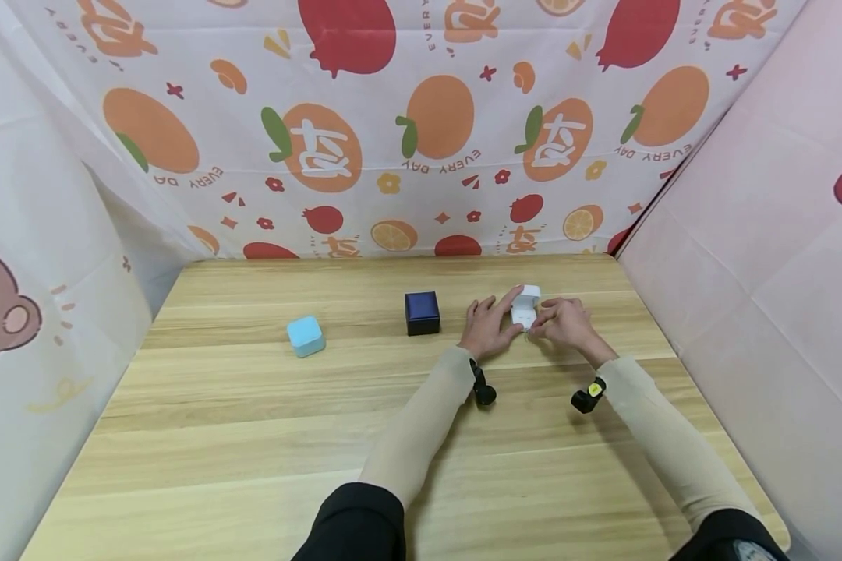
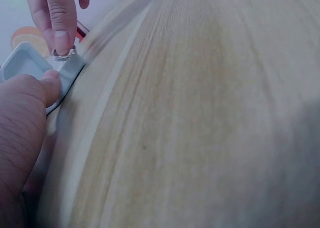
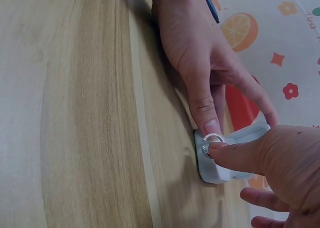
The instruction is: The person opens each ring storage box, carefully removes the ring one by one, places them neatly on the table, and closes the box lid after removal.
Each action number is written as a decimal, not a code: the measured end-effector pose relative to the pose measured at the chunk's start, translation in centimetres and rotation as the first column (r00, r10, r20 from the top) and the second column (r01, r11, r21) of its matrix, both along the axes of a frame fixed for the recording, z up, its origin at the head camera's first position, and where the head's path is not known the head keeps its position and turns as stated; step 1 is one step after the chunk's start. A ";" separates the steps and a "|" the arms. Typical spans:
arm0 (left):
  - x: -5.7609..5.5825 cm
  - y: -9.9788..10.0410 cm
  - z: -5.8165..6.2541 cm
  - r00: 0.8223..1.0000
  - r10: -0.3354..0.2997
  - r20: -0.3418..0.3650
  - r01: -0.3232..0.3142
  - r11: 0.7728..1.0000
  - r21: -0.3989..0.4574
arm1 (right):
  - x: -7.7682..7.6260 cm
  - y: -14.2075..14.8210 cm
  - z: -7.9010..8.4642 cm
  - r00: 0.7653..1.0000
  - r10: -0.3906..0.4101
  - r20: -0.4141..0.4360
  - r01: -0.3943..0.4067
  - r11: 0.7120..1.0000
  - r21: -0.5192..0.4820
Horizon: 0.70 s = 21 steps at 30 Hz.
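A small white ring box stands on the table with its lid raised. My left hand steadies it from the left, thumb at the base and a finger by the lid. On the other side my right hand pinches a silver, textured ring between thumb and fingertips, at the front part of the box. In the right wrist view the ring shows as a loop around the thumb tip, near the left thumb; whether it sits in the slot is hidden.
A dark blue box with a black base stands left of my left hand. Farther left lies a light blue rounded box. Fruit-printed cloth hangs behind the wooden table, and a pale cloth wall borders its right side.
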<state>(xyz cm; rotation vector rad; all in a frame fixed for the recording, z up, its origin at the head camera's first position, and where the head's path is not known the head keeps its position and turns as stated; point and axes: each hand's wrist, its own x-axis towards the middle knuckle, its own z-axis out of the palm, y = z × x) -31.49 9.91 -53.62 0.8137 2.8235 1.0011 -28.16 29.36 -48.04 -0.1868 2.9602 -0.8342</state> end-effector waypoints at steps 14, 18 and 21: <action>0.1 0.0 -0.2 1.000 0.015 -0.010 -0.015 1.000 0.005 | 0.2 0.1 -0.6 0.997 0.072 0.016 -0.073 0.997 0.038; 0.1 0.0 -0.2 1.000 0.012 -0.015 -0.012 1.000 0.000 | 0.1 0.2 -0.8 0.996 0.086 0.023 -0.087 0.994 0.059; 0.2 0.1 -0.4 1.000 0.012 -0.020 -0.012 1.000 0.006 | 0.0 0.2 -0.9 0.995 0.095 0.029 -0.097 0.993 0.068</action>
